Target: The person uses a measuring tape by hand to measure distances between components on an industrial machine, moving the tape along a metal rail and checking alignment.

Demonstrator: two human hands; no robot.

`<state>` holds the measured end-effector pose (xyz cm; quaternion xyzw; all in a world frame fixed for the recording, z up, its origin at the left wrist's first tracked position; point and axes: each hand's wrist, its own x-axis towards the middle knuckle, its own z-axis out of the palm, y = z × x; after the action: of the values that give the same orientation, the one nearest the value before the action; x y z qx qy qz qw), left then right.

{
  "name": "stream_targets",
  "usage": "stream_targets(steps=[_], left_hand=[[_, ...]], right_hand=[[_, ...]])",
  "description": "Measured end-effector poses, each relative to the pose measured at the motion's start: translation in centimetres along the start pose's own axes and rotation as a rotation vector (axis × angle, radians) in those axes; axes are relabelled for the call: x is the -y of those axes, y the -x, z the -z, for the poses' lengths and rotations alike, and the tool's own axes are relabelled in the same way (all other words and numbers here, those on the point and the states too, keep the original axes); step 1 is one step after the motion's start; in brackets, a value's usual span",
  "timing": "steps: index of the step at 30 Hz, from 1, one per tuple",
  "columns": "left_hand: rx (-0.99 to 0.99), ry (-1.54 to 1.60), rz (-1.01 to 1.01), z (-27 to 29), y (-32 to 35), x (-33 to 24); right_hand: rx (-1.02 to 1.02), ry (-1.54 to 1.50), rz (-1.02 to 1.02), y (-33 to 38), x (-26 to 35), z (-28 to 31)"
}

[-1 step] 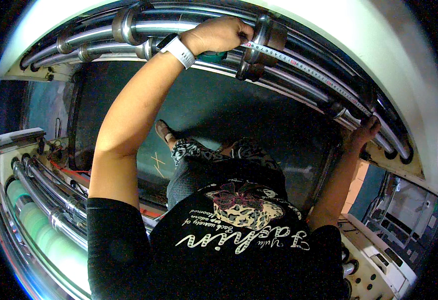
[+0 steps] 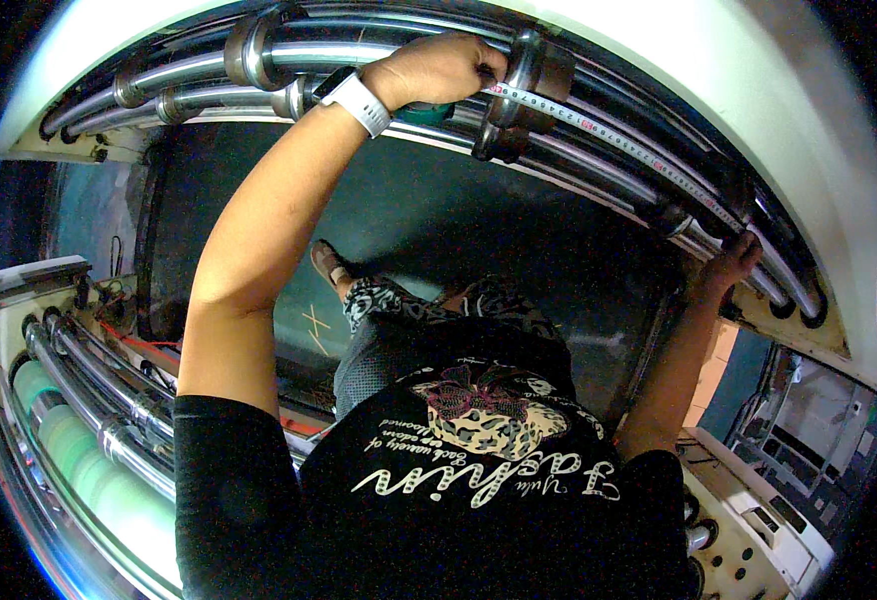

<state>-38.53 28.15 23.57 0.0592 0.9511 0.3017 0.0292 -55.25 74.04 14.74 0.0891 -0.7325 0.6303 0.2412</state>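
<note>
A white tape measure blade (image 2: 624, 143) runs stretched along the polished metal rollers (image 2: 344, 50), crossing over a steel collar (image 2: 531, 75). At its left end my left hand (image 2: 441, 70) is closed on the tape, just left of the collar. A dark green rounded piece (image 2: 425, 113), which looks like the tape's case, shows under that hand, mostly hidden. Far to the right, my right hand (image 2: 734, 262) is closed at the other end of the blade, against the rollers near their right end. Its fingertips are small and partly hidden.
A pale curved machine frame (image 2: 809, 130) rises beyond the rollers. Several more collars (image 2: 251, 52) sit along them. Behind me at the lower left is another machine with metal rods and a light green roller (image 2: 84, 445). Dark floor (image 2: 249, 200) lies under my legs.
</note>
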Motion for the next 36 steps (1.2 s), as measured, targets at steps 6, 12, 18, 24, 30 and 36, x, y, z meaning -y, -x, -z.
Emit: stream_targets(steps=[6, 12, 18, 24, 30, 36], left_hand=[[0.008, 0.008, 0.006, -0.1, -0.1, -0.2], [-0.046, -0.05, -0.048, -0.2, 0.2, -0.3], [-0.147, -0.06, -0.126, -1.2, 1.2, 0.1], [-0.075, 0.068, -0.228, -4.6, 2.2, -5.6], [0.254, 0.286, -0.268, -12.1, -4.2, -16.2], [0.136, 0.264, -0.303, -16.3, -9.4, -23.6]], right_hand=[[0.057, -0.076, -0.056, -0.7, -2.8, 1.7], [-0.006, 0.048, -0.183, 1.4, 3.1, -0.6], [-0.195, -0.882, -0.552, 0.5, -6.1, 4.6], [-0.348, -0.55, -0.576, 7.3, 5.2, 1.3], [0.085, -0.4, -0.727, 14.1, 7.4, 0.3], [0.115, -0.566, -0.631, 8.6, 8.0, 6.4]])
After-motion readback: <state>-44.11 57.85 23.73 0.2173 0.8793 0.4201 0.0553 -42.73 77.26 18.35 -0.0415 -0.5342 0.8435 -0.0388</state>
